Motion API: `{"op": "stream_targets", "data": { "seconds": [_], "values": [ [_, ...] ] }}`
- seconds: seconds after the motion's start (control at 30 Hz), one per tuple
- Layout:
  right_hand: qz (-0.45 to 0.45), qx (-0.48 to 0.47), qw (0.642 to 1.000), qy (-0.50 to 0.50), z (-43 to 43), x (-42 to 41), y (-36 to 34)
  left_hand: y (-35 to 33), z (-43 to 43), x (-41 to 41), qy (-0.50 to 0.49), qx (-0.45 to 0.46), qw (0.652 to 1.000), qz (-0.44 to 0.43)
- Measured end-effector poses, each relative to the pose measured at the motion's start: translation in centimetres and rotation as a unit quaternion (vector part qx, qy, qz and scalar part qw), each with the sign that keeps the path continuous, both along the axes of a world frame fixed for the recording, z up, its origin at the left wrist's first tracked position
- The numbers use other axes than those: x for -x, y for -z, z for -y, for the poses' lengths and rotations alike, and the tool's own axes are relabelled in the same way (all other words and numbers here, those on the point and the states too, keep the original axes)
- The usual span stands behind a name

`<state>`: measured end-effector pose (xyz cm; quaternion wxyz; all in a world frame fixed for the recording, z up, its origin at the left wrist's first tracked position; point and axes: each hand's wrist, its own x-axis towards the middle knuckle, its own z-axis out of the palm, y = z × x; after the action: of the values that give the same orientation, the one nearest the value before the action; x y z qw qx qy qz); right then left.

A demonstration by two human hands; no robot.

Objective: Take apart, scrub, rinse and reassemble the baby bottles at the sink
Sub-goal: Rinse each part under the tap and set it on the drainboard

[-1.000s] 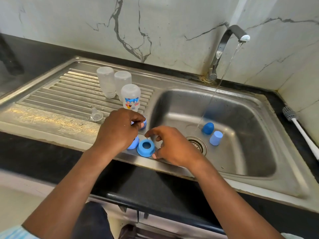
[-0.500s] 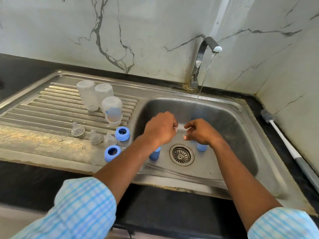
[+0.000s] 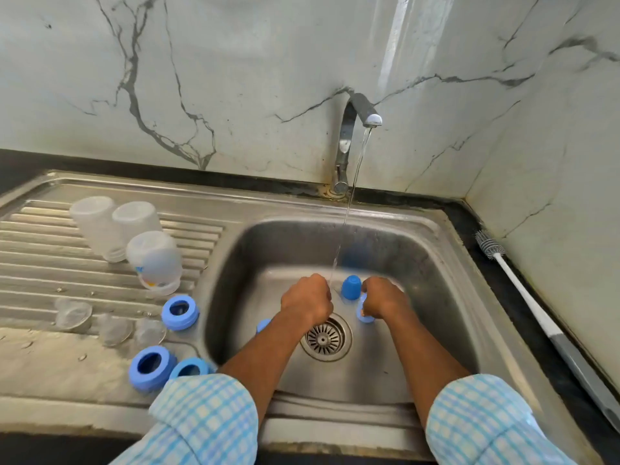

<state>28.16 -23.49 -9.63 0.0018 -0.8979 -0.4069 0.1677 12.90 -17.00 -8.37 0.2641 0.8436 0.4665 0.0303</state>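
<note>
Grey-veined white marble wall behind a stainless steel sink (image 3: 429,263) set in a black counter; ribbed drainboard left, basin right. Curved chrome tap (image 3: 349,142) running, thin stream falling between the hands. Left hand (image 3: 307,298) and right hand (image 3: 382,298) low in basin, just far of the round drain strainer (image 3: 325,337). Fingers of both curled tight; cannot tell what, if anything, either holds. Dark blue cap (image 3: 351,287) upright between the hands; pale blue cap (image 3: 365,317) just beside right-hand fingers, partly hidden. Three translucent plastic bottles (image 3: 136,219) stand inverted on far drainboard. Nearer: three clear silicone teats (image 3: 114,328), three blue screw rings (image 3: 180,312). White long-handled bottle brush (image 3: 523,290) lies on right counter.
</note>
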Motion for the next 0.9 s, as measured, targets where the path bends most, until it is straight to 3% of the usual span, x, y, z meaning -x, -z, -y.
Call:
{"op": "stream_targets", "data": {
  "seconds": [0.17, 0.27, 0.37, 0.5, 0.57, 0.7, 0.9],
  "values": [
    [0.027, -0.002, 1.0, -0.002, -0.7, -0.2, 1.6, 1.1, -1.6, -1.1, -0.015, 0.007, 1.0, 0.011],
    [-0.034, -0.096, 0.994, 0.037, -1.7, -0.8, 0.7, 1.5, -2.7, -2.0, -0.019, 0.037, 0.998, 0.039],
    [-0.155, -0.243, 0.955, 0.078, -3.2, -1.5, -0.9, 1.6, -3.6, -2.5, -0.028, 0.07, 0.993, 0.095],
    [-0.302, -0.341, 0.88, 0.133, -4.6, -1.2, -2.0, 1.1, -4.0, -3.1, -0.02, 0.129, 0.964, 0.232],
    [-0.337, -0.358, 0.86, 0.137, -4.9, -0.8, -2.4, 0.5, -4.1, -3.4, -0.017, 0.152, 0.952, 0.265],
    [-0.346, -0.359, 0.858, 0.123, -4.9, -0.5, -2.6, -0.3, -4.3, -4.2, -0.018, 0.141, 0.943, 0.3],
    [-0.375, -0.369, 0.837, 0.148, -5.0, -0.7, -3.4, -0.7, -4.2, -4.7, -0.098, 0.127, 0.907, 0.39]
  ]
}}
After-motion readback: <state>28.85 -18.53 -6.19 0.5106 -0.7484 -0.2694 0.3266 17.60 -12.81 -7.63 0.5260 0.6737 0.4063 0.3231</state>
